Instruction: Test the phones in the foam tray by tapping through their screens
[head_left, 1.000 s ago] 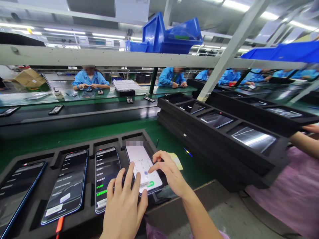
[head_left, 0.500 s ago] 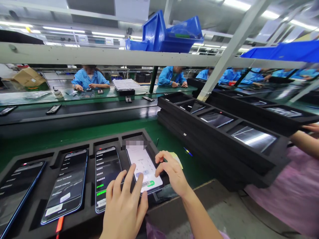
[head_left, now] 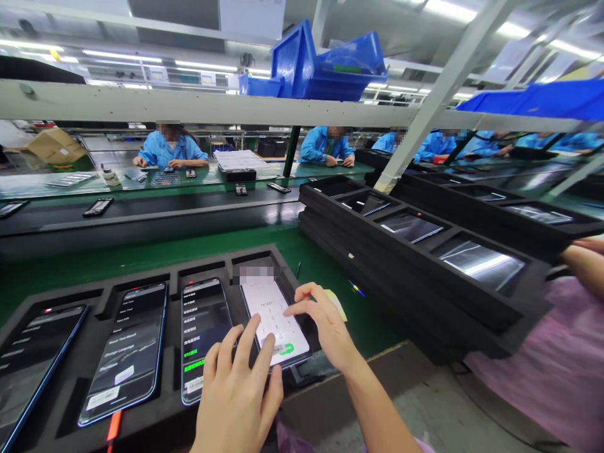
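Because the tray (head_left: 172, 352) seemingly steadies the white-screened phone (head_left: 268, 307), the left hand (head_left: 238, 387) and right hand (head_left: 326, 328) hold nothing, fingers parted above it.

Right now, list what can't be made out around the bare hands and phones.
Head view:
Rectangular white-screened phone: top masked by pixelation, lower left partly hidden behind the bare left hand.
Bare right hand: contact with that screen unclear from this angle.
Leftmost dark-screened phone with blue edge: cut off by the picture's left edge.
Small lettering on its screen: too blurred.
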### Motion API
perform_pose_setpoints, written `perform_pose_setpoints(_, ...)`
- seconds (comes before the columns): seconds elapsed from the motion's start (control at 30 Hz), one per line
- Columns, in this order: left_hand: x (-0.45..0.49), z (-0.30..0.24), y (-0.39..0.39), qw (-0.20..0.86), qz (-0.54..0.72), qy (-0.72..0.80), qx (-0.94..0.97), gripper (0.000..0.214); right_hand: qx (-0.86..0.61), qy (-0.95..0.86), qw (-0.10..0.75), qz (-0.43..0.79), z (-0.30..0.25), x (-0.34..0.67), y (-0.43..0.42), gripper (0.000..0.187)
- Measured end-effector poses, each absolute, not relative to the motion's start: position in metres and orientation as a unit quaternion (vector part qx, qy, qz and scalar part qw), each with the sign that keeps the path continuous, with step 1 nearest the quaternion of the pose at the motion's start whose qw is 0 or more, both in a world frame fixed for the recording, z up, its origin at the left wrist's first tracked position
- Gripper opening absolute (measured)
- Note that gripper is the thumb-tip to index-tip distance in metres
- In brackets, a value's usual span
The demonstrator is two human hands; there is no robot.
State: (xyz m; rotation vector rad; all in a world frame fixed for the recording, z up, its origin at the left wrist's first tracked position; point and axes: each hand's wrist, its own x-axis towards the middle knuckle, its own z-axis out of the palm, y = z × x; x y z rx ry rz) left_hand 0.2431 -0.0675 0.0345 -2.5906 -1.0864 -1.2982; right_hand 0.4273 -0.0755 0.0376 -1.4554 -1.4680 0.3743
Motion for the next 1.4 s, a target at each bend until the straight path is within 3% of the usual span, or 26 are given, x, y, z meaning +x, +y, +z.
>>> perform_pose_setpoints(0.13, 0.2433, 0.0349, -0.0675, 0.026, -0.422, -0.352, -0.835, 0.033, -0.671, -0.561, 0.456, 0.165, 0.0405, 0.4218, -0.0721, 0.046)
perform_pose_setpoints(0.63, 0.2439, 0.0327, -0.0666, 0.041, -0.433, -0.355, -0.827, 0.03, -0.682, -0.539, 0.458, 0.186, 0.041, 0.4205, -0.0703, 0.045)
perform_pose_setpoints(0.93, 0.2414, 0.0345, -0.0683, 0.06, -0.393, -0.355, -0.846, 0.028, -0.625, -0.529, 0.557, 0.141, 0.0349, 0.4241, -0.0727, 0.048)
perform_pose_setpoints(1.2, 0.2401, 0.0364, -0.0686, 0.068, -0.366, -0.356, -0.857, 0.027, -0.57, -0.616, 0.524, 0.146, 0.038, 0.4274, -0.077, 0.046)
perform_pose_setpoints(1.4, 0.24, 0.0374, -0.0684, 0.046, -0.367, -0.358, -0.857, 0.025, -0.559, -0.588, 0.565, 0.149, 0.0337, 0.4289, -0.0771, 0.049)
